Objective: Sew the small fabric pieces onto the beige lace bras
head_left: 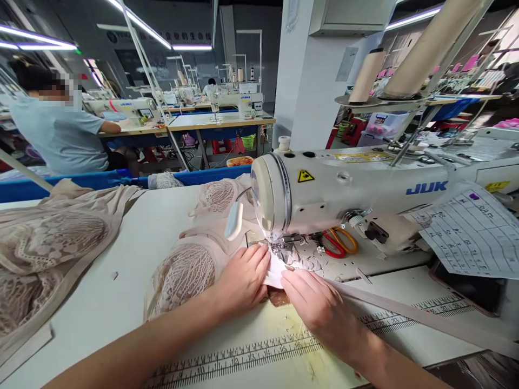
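Two hands are seen at the needle of one white sewing machine (344, 189). The left hand (242, 281) is laid flat, fingers spread, pressing a beige lace bra piece (184, 275) onto the table (121, 281); nothing is actually gripped. The right hand (320, 308) is held half-curled, fingertips pinching down on the white fabric edge (274, 273) right beside the presser foot (279, 246), so the piece sits directly under the machine head.

One pair of orange-handled scissors (340, 241) is parked on the machine bed. Two big thread cones (367, 75) are counted on the stand behind. One heap of more lace pieces (44, 254) is piled at the left.

Writing-wise: "JUK" in blue can be read on the machine arm, one yellow warning triangle (305, 176) is stuck on the head, and a ruler strip (259, 356) with numbers like 10 to 15 is printed along the table edge. A handwritten chart sheet (470, 232) is there too, not legible. One other person (60, 129) is seated further back.
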The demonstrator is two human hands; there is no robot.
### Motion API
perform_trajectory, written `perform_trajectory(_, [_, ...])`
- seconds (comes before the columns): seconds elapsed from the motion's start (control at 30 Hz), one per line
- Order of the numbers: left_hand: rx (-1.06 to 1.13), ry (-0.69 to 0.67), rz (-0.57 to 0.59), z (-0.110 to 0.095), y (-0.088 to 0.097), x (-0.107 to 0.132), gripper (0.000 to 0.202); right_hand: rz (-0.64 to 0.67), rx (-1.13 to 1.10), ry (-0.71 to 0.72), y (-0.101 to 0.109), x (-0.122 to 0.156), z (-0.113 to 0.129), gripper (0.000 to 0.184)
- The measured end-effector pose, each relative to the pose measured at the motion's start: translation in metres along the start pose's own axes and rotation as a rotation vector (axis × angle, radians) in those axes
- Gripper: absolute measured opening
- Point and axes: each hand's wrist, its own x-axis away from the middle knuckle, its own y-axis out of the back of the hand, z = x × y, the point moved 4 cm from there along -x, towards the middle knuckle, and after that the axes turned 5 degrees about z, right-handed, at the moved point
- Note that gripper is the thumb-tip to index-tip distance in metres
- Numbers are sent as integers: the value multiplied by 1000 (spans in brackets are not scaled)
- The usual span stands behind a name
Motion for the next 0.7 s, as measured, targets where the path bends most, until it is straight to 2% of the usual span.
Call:
perform_trajectory(0.07, [36,-49,-41,1,6,0,46,-15,40,15,-2,-4,2,31])
perform_trajectory(0.2, [60,-190,-120,-4,14,1,20,-32,81,8,-2,-11,4,31])
perform_trajectory(0.33, [-58,-284,-161,-6,11,2,25,-26,108,9,-2,-14,3,31])
perform_trajectory(0.53, [-116,-268,-203,6,9,-1,25,-19,97,11,-2,-10,2,30])
perform_trajectory(0.7, [-114,-240,-155,12,8,-6,27,15,15,-15,-2,-7,1,29])
